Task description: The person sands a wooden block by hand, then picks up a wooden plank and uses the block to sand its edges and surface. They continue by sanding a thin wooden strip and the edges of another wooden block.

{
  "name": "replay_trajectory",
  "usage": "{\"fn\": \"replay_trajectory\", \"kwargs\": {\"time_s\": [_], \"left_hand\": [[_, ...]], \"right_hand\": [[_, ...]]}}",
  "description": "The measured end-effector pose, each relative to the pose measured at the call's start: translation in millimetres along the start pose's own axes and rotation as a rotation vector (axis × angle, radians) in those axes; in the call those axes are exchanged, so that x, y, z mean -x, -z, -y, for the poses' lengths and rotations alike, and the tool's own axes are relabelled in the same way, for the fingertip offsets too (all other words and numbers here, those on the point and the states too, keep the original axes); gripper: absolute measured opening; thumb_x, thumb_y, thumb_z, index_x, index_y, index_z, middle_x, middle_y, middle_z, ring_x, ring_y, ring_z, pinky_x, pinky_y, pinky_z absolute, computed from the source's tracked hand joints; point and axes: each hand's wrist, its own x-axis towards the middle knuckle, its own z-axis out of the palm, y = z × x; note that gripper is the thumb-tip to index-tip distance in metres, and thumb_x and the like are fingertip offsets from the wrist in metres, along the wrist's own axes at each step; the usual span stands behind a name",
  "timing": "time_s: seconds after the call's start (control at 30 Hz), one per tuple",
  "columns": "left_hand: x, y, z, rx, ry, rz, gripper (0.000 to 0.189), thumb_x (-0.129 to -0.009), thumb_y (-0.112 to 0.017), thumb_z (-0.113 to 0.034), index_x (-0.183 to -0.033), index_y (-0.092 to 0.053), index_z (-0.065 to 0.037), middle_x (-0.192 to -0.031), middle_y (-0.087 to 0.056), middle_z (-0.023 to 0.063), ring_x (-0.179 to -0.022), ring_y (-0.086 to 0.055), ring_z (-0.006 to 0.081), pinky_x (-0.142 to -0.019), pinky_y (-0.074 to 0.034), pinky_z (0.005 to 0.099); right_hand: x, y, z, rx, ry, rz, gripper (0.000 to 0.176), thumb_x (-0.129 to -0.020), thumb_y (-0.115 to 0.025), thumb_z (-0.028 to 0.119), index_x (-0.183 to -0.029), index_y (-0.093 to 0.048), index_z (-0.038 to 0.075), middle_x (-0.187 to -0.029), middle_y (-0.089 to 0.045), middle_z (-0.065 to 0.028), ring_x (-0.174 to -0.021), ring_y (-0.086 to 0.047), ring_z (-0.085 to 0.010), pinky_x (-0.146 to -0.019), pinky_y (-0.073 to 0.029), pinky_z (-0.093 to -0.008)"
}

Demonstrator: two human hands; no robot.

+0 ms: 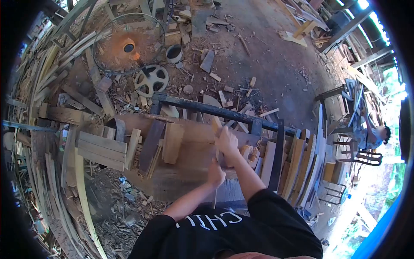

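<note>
Both hands are clamped on a thin wooden strip (215, 197), standing upright over the workbench (181, 175). The right hand (227, 143) grips it high, and the left hand (215, 173) closes around it just below. Planks (101, 149) are stacked to the left, with a fan (128, 44) beyond.

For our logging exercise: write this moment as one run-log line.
left hand: holds thin wooden strip low | right hand: holds it higher | strip: upright over workbench
</note>
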Motion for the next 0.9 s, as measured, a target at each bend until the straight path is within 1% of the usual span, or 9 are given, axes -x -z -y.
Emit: {"fn": "replay_trajectory", "kwargs": {"time_s": [0.1, 0.17, 0.4, 0.5, 0.6, 0.67, 0.7, 0.77, 0.9], "left_hand": [[2, -5, 11, -0.107, -0.043, -0.03, 0.034, -0.071, -0.055, 0.003, -0.102, -0.044, 0.007, -0.08, -0.059, 0.0316, -0.078, -0.058, 0.0488, -0.068, -0.045, 0.0529], [-2, -10, 16, 0.106, -0.162, -0.04, 0.034, -0.071, -0.056, 0.003, -0.102, -0.045, 0.009, -0.08, -0.059, 0.0317, -0.077, -0.059, 0.0486, -0.067, -0.045, 0.0521], [-3, -12, 18, 0.21, -0.069, -0.053, 0.041, -0.07, -0.057, 0.002, -0.108, -0.044, 0.011, -0.079, -0.06, 0.0306, -0.077, -0.059, 0.0474, -0.068, -0.046, 0.0526], [-1, -18, 42, -0.192, -0.193, -0.019, 0.04, -0.072, -0.057, 0.0, -0.109, -0.043, 0.007, -0.078, -0.06, 0.0278, -0.074, -0.059, 0.0472, -0.066, -0.046, 0.0524], [-6, -24, 35, 0.051, -0.167, -0.081, 0.037, -0.073, -0.055, 0.002, -0.107, -0.043, 0.007, -0.074, -0.06, 0.0264, -0.069, -0.058, 0.0471, -0.063, -0.047, 0.0513], [-6, -30, 38, 0.789, 0.159, 0.028, 0.035, -0.072, -0.054, 0.005, -0.105, -0.044, 0.008, -0.074, -0.059, 0.0276, -0.069, -0.057, 0.0477, -0.061, -0.046, 0.0512], [-6, -22, 26, 0.793, 0.169, 0.027, 0.035, -0.072, -0.054, 0.005, -0.105, -0.044, 0.008, -0.074, -0.059, 0.0276, -0.069, -0.057, 0.0477, -0.061, -0.046, 0.0512], [-1, 7, -15, 0.253, 0.029, -0.027, 0.036, -0.072, -0.053, 0.005, -0.107, -0.045, 0.008, -0.074, -0.059, 0.027, -0.069, -0.057, 0.0477, -0.058, -0.045, 0.0506], [0, 8, 3, -0.076, 0.084, 0.104, 0.035, -0.074, -0.053, 0.003, -0.108, -0.045, 0.006, -0.078, -0.06, 0.0257, -0.072, -0.058, 0.0475, -0.061, -0.046, 0.0501]], "right_hand": [[-12, -2, 4, 0.01, -0.001, -0.006, 0.044, -0.079, -0.064, 0.03, -0.106, -0.045, 0.001, -0.09, -0.064, -0.0288, -0.087, -0.063, -0.0449, -0.078, -0.049, -0.053], [20, 4, 0, 0.028, 0.024, 0.026, 0.044, -0.079, -0.065, 0.03, -0.105, -0.045, 0.001, -0.091, -0.064, -0.0284, -0.088, -0.063, -0.0445, -0.078, -0.049, -0.0527], [7, 3, 8, 0.04, 0.032, 0.027, 0.042, -0.08, -0.065, 0.029, -0.102, -0.045, -0.001, -0.089, -0.065, -0.0278, -0.086, -0.063, -0.0453, -0.077, -0.05, -0.052], [-4, 4, 13, 0.014, 0.023, -0.005, 0.043, -0.079, -0.067, 0.029, -0.102, -0.044, 0.0, -0.09, -0.065, -0.0282, -0.087, -0.063, -0.0452, -0.076, -0.05, -0.0521], [32, 13, 8, 0.026, 0.005, 0.044, 0.043, -0.079, -0.067, 0.029, -0.103, -0.045, 0.001, -0.091, -0.064, -0.0278, -0.088, -0.062, -0.0454, -0.078, -0.049, -0.0524], [47, 14, 6, 0.04, -0.017, 0.129, 0.044, -0.079, -0.066, 0.031, -0.105, -0.046, 0.001, -0.093, -0.064, -0.0274, -0.09, -0.062, -0.0455, -0.08, -0.048, -0.0528], [47, 12, 5, 0.018, -0.008, 0.098, 0.045, -0.079, -0.066, 0.031, -0.105, -0.046, 0.001, -0.092, -0.064, -0.0278, -0.09, -0.062, -0.0457, -0.08, -0.048, -0.0528], [33, 6, 4, -0.003, 0.016, 0.027, 0.046, -0.078, -0.067, 0.031, -0.104, -0.046, 0.0, -0.092, -0.063, -0.0289, -0.09, -0.062, -0.0458, -0.08, -0.048, -0.0525], [-12, -2, 2, 0.013, -0.006, -0.001, 0.046, -0.077, -0.067, 0.029, -0.105, -0.043, 0.0, -0.092, -0.064, -0.0291, -0.09, -0.062, -0.0466, -0.08, -0.049, -0.0527]]}}
